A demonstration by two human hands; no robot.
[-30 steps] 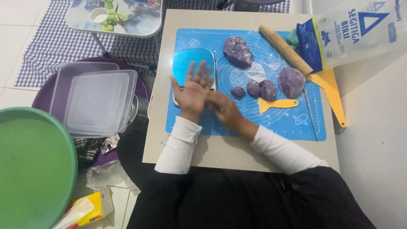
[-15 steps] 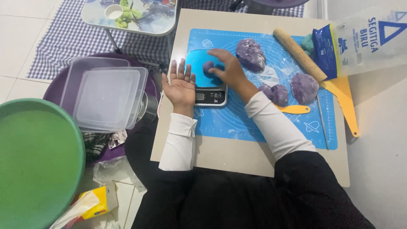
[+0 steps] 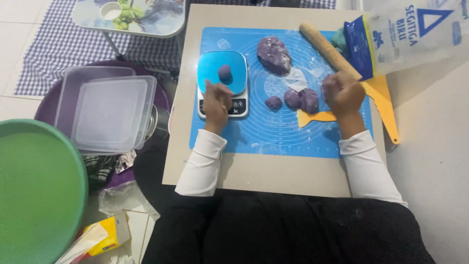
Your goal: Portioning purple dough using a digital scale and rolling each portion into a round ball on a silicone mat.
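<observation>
Head view: small round purple dough ball (image 3: 224, 72) sits on blue kitchen scale (image 3: 222, 73), at 12 o'clock just beyond left hand (image 3: 217, 100), fingers curled, holding nothing. Right hand (image 3: 343, 93), loosely closed, covers another dough lump at approx. 3 o'clock; grip unclear.

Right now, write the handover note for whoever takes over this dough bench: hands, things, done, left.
Left hand: loosely curled at the near edge of the kitchen scale, holding nothing visible.
Right hand: closed over a purple dough lump on the blue mat, beside the rolling pin.
Done: one small dough ball sits on the scale; three portions lie mid-mat.
Left: the big dough piece and the lump under the right hand are unportioned. Yellow scraper lies by the portions.
</observation>
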